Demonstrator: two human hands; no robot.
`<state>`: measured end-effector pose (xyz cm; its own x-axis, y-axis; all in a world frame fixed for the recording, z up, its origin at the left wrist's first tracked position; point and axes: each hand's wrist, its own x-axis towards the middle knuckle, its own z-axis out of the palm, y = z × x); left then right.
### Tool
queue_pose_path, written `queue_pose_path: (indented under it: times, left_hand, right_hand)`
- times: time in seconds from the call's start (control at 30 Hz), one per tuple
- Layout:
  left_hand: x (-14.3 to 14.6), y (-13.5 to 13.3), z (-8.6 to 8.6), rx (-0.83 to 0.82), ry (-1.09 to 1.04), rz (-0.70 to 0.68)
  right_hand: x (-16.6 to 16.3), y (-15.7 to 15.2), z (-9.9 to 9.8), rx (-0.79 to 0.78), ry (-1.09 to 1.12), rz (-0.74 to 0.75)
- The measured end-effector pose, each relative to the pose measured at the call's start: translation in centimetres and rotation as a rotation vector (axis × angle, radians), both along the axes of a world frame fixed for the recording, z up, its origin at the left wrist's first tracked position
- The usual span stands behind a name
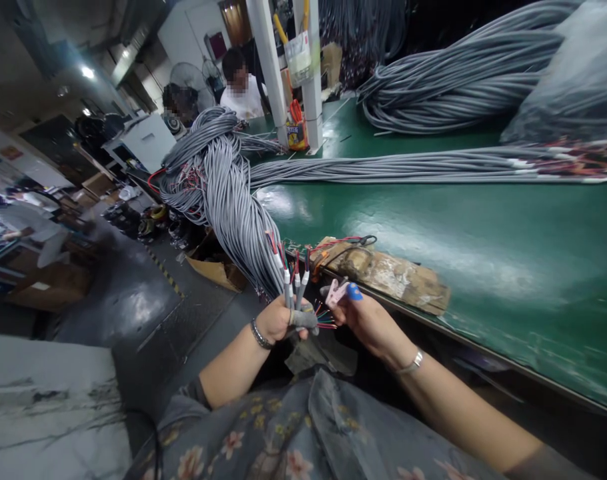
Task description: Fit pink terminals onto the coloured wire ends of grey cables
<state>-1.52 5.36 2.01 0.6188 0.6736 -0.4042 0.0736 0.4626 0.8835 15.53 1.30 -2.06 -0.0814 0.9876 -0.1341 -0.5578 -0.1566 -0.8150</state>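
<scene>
My left hand point(279, 319) is closed around the ends of several grey cables point(233, 200), its fingertips in grey finger cots. White-sleeved ends with red and black wires point(289, 273) stick up from the grip, and thin coloured wires point(326, 319) fan out to the right. Just to the right, my right hand point(366, 317) pinches a small pink clip-like tool point(336, 292), with a blue cot on the thumb. The tool's tip is close to the coloured wires. The cable bundle runs up and left, then drapes over the table edge.
A green table point(433, 220) stretches to the right with a long grey cable bundle point(408, 167), a big coil point(463, 73) and a worn cardboard pad point(388, 273) with clip leads. White posts point(271, 67) stand at the back. Other people sit far left and behind. Cardboard boxes point(48, 283) lie on the floor.
</scene>
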Motion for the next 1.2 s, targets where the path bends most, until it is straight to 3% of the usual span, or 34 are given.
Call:
queue_pose_path:
  times: [0.27,0.57,0.87,1.03,1.2]
  left_hand:
    - [1.0,0.8,0.0,-0.044,0.015,-0.076]
    - [1.9,0.8,0.1,-0.020,0.024,-0.142]
    - [1.7,-0.1,0.7,0.005,0.058,-0.077]
    - [1.0,-1.1,0.2,0.108,0.087,-0.036]
    - [1.3,-1.3,0.3,0.097,0.084,0.037]
  right_hand:
    - [-0.4,0.7,-0.1,-0.109,0.176,-0.051]
    - [-1.0,0.9,-0.4,-0.072,0.207,-0.111]
    - [-0.6,0.1,0.3,-0.124,0.309,0.045]
    - [-0.7,0.0,0.6,-0.099,0.201,-0.049]
    - [-0.9,0.1,0.3,-0.055,0.116,-0.116]
